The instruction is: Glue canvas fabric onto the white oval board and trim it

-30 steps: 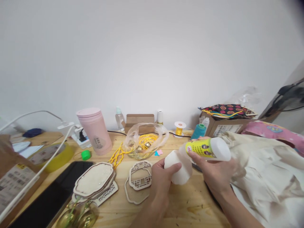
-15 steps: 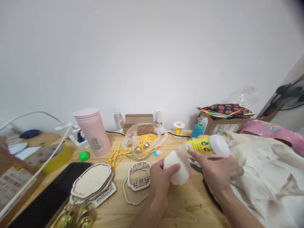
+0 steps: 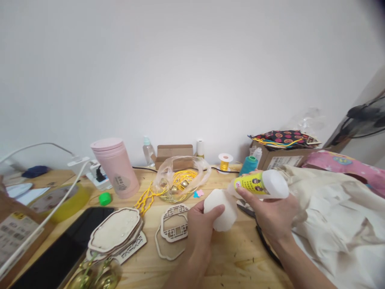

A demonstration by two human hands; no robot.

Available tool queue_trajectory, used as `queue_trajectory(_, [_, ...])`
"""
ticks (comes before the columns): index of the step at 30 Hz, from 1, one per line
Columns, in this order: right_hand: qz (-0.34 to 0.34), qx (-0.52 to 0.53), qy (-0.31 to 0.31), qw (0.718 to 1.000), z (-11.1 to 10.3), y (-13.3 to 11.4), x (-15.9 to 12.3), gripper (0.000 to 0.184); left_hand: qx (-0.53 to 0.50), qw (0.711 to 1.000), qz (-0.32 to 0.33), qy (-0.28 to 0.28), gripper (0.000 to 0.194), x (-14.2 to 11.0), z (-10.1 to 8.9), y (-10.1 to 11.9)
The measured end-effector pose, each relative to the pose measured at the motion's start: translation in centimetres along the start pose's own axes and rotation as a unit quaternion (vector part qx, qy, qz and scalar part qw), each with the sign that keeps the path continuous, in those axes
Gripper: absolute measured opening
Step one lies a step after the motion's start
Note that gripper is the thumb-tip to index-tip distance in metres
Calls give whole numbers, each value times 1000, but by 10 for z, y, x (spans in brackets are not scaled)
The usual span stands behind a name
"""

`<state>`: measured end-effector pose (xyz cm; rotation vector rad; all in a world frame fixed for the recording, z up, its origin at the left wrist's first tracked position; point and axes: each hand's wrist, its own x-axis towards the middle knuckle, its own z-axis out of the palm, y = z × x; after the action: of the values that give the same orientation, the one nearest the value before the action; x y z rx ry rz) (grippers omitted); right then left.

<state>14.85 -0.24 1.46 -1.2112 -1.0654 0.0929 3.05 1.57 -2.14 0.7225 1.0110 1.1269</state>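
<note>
My left hand is closed around a white lobed piece, held just above the wooden table. My right hand grips a white glue bottle with a yellow-green label, tipped on its side with its nozzle pointing left at the white piece. Just left of my left hand lie two laser-cut wooden fretwork frames, one stacked on the other. Whether glue is coming out cannot be seen.
A stack of wooden lobed panels, a black tablet, a pink tumbler, a green cap and a plastic bag of yellow cord and bells lie left and behind. Thread spools, a cardboard box and cream fabric fill the right.
Both hands with the white piece and the bottle have shifted slightly left and up in view; the grips are unchanged. The view has drifted a little.
</note>
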Motion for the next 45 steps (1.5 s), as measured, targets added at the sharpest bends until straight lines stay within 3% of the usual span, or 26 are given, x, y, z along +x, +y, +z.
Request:
queue_trajectory(5, [5, 40, -13, 999, 1, -3, 1, 31, 3, 1000, -3, -2, 33, 3, 1, 0])
queue_trajectory(10, [5, 4, 7, 1000, 0, -1, 2, 21, -10, 1000, 4, 5, 33, 4, 1, -1])
queue_trajectory(16, [-2, -12, -3, 1000, 0, 2, -1, 36, -6, 1000, 6, 6, 33, 3, -1, -1])
queue_trajectory(20, [-4, -22, 22, 999, -2, 1, 2, 26, -5, 1000, 2, 19, 34, 4, 0, -1])
queue_trajectory(24, [-2, -7, 15, 1000, -2, -1, 3, 31, -8, 1000, -2, 25, 36, 5, 1, 1])
queue_trajectory(29, [-1, -29, 21, 999, -2, -1, 3, 25, -18, 999, 1, 37, 37, 5, 0, 2])
queue_trajectory(33, [15, 6, 6, 1000, 0, 0, 4, 30, -27, 999, 5, 36, 39, 4, 0, 2])
queue_trajectory(38, [1, -23, -2, 1000, -2, -1, 5, 24, -32, 998, 11, 50, 39, 6, 0, 3])
queue_trajectory(42, [29, 27, -13, 999, -3, -3, 5, 25, -37, 998, 8, 49, 38, 5, 0, 4])
queue_trajectory(45, [12, -2, -17, 1000, -4, -2, 6, 23, -49, 997, 16, 50, 40, 4, 0, 6])
